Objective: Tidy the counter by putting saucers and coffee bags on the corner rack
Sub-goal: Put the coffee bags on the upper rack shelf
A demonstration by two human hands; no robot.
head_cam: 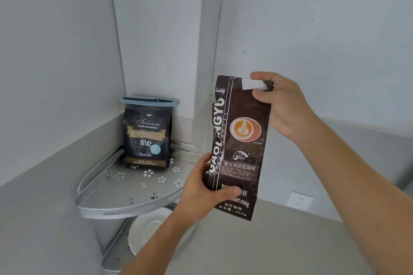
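A tall brown coffee bag with a latte picture hangs upright in the air, just right of the corner rack. My right hand pinches its top corner at a white clip. My left hand grips its lower left edge. A dark blue coffee bag with a blue clip on top stands at the back of the rack's upper shelf. A white saucer lies on the lower shelf, partly hidden by my left forearm.
The silver rack sits in a grey wall corner, with flower cut-outs in its upper shelf. The front of that shelf is bare. A white wall socket is on the right wall, low down.
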